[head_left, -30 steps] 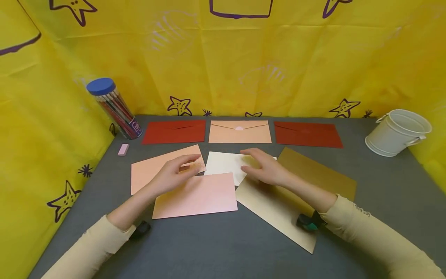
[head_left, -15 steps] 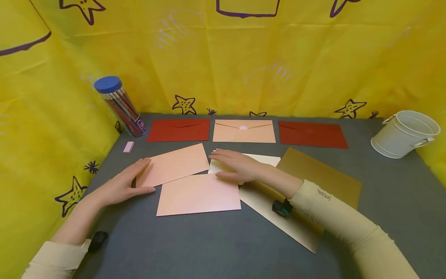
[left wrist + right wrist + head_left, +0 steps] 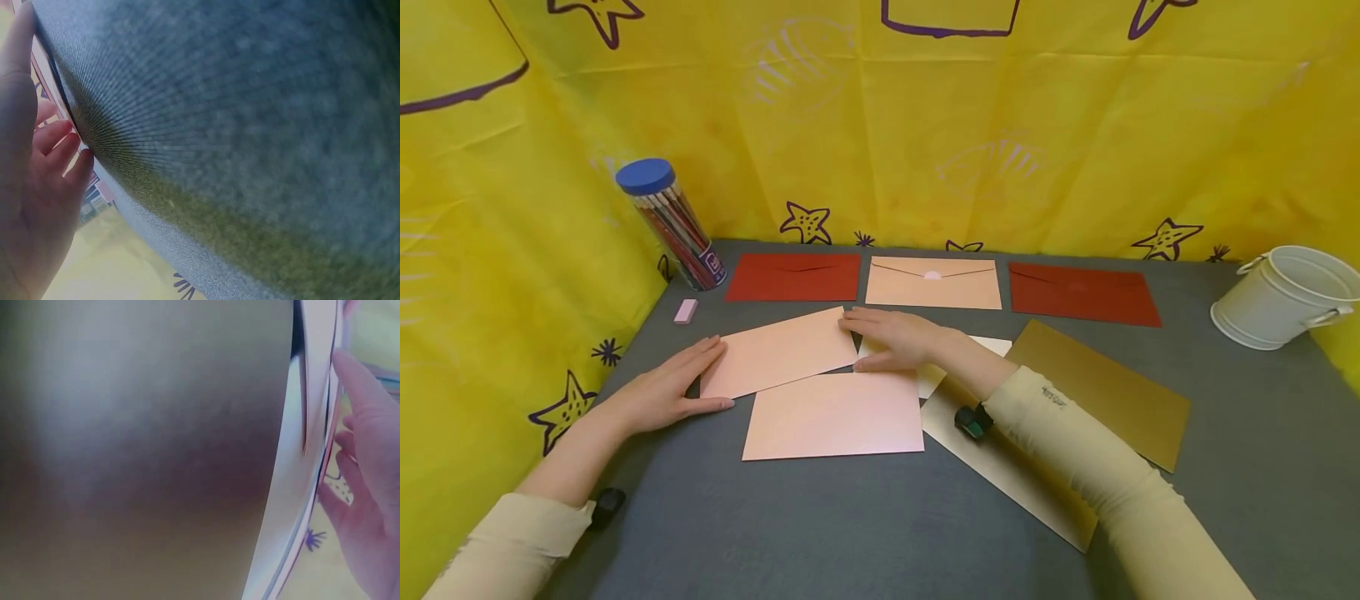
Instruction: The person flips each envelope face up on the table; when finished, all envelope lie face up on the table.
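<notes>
A peach envelope (image 3: 782,350) lies slightly tilted on the dark grey table, between both hands. Fingertips of the left hand (image 3: 655,398) touch its left end, with the thumb spread toward the near side. At its right end, the right hand (image 3: 898,337) has extended fingers at the upper corner and its thumb by the lower one. Just in front lies a second pale pink envelope (image 3: 838,417), its top edge close to the first. A white envelope (image 3: 992,343) is partly hidden under the right hand and wrist. The left wrist view shows the left fingers (image 3: 78,165) at a thin paper edge.
Right of centre lie a gold envelope (image 3: 1112,392) and a pale beige one (image 3: 981,454), partly under the right forearm. Along the back are a red (image 3: 793,279), a peach (image 3: 932,292) and another red envelope (image 3: 1082,296). A pencil tub (image 3: 677,229), eraser (image 3: 686,312) and white bucket (image 3: 1262,304) flank them.
The left hand has moved left and outward to the peach envelope's left end. The right hand has moved left from over the white envelope to its right end. The view has shifted slightly.
</notes>
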`<state>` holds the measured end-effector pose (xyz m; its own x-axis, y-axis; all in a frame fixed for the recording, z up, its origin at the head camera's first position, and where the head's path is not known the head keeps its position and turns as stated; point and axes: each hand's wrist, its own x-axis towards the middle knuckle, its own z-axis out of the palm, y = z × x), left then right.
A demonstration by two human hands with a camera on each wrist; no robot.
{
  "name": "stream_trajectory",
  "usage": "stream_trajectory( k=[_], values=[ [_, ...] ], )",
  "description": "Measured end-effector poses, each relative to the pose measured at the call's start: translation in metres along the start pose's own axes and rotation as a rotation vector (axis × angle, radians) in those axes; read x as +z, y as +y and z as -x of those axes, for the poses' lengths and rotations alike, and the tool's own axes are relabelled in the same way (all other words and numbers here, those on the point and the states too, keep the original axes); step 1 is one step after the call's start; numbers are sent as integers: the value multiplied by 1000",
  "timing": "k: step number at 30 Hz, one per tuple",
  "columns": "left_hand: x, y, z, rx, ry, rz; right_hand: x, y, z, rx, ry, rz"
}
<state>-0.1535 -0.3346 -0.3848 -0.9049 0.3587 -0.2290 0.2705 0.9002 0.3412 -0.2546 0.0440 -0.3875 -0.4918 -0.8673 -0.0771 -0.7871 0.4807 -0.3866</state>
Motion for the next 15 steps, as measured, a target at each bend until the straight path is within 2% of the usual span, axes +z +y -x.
stream_trajectory(
  k=[9,12,15],
  values=[
    [-2,3,2,25,39,-54,1,1,-4,-6,-30,20],
    [-1,2,3,67,83,-60,2,0,-4,-8,-26,26],
    [-1,1,4,138,148,-63,2,0,-5,-5,-24,24]
  ],
)
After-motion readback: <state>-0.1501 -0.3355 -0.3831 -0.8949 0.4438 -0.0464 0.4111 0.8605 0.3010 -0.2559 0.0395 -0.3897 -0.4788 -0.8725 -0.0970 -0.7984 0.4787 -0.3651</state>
